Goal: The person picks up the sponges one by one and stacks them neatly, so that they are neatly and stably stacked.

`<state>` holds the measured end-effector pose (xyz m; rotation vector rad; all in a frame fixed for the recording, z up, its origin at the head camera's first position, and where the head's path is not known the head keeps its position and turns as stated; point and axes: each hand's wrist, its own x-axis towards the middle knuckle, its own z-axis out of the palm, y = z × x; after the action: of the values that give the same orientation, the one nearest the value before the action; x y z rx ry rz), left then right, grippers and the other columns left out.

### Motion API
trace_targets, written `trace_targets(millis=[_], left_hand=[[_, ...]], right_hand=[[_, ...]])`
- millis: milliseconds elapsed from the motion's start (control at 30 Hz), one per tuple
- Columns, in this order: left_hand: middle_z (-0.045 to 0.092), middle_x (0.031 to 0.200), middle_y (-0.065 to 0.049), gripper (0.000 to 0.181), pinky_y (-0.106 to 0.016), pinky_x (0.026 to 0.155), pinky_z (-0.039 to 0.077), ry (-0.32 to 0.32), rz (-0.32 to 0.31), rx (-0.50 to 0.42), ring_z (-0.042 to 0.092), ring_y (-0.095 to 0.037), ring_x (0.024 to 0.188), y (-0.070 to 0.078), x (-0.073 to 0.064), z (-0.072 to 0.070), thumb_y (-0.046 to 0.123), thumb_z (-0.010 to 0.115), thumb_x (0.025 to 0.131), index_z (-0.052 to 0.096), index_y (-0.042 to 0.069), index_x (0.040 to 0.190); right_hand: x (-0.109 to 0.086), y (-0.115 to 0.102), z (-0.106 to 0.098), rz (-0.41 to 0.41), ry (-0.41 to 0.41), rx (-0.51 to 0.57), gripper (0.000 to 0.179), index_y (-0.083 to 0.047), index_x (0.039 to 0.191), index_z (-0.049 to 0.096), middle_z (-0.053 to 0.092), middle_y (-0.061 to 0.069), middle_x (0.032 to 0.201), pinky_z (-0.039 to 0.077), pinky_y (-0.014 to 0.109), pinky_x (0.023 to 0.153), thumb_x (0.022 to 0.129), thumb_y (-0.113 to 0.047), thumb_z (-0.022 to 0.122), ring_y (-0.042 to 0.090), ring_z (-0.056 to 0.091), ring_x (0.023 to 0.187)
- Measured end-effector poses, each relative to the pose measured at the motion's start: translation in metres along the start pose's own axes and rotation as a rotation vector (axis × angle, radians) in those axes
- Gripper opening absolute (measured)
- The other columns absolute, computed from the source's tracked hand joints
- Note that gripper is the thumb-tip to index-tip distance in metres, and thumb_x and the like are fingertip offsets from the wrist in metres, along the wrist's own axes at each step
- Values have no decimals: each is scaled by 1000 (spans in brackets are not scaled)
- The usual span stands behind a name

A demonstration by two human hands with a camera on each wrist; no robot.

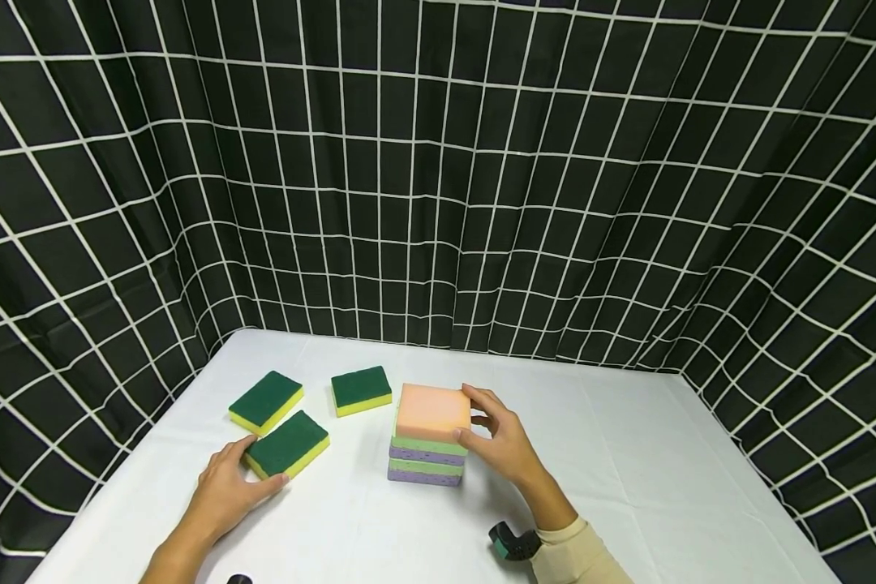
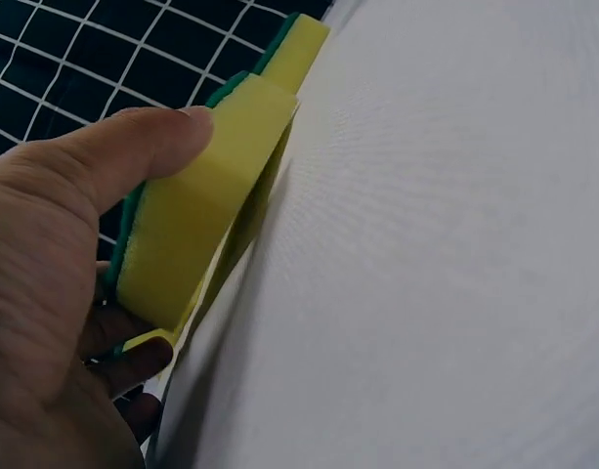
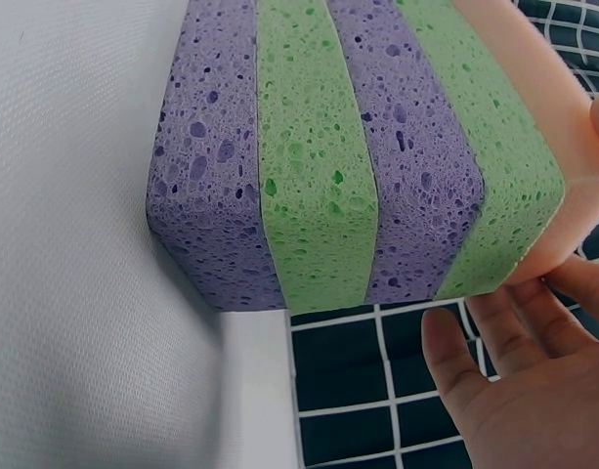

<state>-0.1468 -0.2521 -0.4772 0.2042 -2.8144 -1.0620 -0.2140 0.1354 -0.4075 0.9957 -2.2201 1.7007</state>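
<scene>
Pinching the peach sponge [image 1: 433, 412] atop the purple-and-green stack [image 1: 427, 461] with our right hand [image 1: 507, 444], gripping a green-and-yellow sponge [image 1: 290, 442] left of the stack with our left hand [image 1: 222, 491], two similar sponges [image 1: 361, 386] behind-left of it, white table [image 1: 591, 454] beneath, gridded curtain [image 1: 427, 178] beyond.

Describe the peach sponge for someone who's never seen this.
On the white table, find the stack of alternating purple and green layers. The peach sponge tops it, gripped by the right hand. Unlike the pitted layers beneath, it looks smooth and is the only peach one.
</scene>
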Motion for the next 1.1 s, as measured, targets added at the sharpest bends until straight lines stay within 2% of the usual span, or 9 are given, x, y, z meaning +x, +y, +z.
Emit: trace_targets(millis=[133, 367, 600, 733, 833, 933, 1100], left_hand=[[37, 137, -36, 97, -64, 100, 26, 21, -23, -69, 31, -53, 126, 4, -3, -3, 43, 80, 76, 32, -8, 142], [43, 131, -32, 92, -61, 101, 27, 104, 9, -176, 36, -48, 125, 11, -7, -9, 38, 82, 75, 35, -4, 141], [41, 134, -25, 88, -59, 94, 35, 133, 14, -239, 42, -48, 117, 21, -10, -17, 37, 81, 78, 35, 0, 144], [45, 130, -22, 85, -55, 87, 41, 215, 70, -244, 48, -44, 109, 28, -11, -21, 31, 81, 79, 37, -1, 144], [48, 129, -23, 85, -51, 85, 42, 281, 118, -262, 52, -41, 106, 33, -12, -24, 24, 82, 78, 36, -3, 145], [50, 129, -26, 86, -42, 87, 41, 311, 140, -290, 53, -40, 107, 36, -12, -26, 19, 82, 77, 35, -4, 145], [54, 125, -24, 84, -17, 84, 39, 315, 151, -334, 54, -34, 107, 40, -10, -30, 16, 82, 77, 37, -2, 145]], right_hand=[[0, 0, 0, 3, -1, -1, 62, 16, 135, 43, 48, 29, 131, 48, 46, 91, 79, 11, 69, 40, 50, 116], [0, 0, -1, -6, -6, 0, 62, 16, 135, 43, 48, 30, 131, 48, 47, 90, 80, 11, 70, 40, 50, 115], [1, 1, -1, -13, -2, 5, 61, 17, 134, 43, 48, 30, 130, 48, 46, 90, 79, 11, 69, 41, 50, 115], [1, 1, 0, -11, 1, 5, 61, 16, 134, 44, 49, 28, 130, 48, 46, 90, 79, 12, 69, 40, 50, 115], [2, 0, -1, -5, 4, 1, 61, 15, 135, 44, 50, 26, 130, 49, 45, 90, 79, 12, 69, 39, 50, 115], [2, -1, -1, 3, 2, -3, 61, 15, 135, 44, 50, 26, 130, 48, 45, 91, 79, 11, 69, 39, 51, 115], [1, -2, -1, 8, 0, -1, 61, 15, 135, 44, 50, 27, 130, 48, 47, 91, 79, 11, 69, 39, 50, 115]])
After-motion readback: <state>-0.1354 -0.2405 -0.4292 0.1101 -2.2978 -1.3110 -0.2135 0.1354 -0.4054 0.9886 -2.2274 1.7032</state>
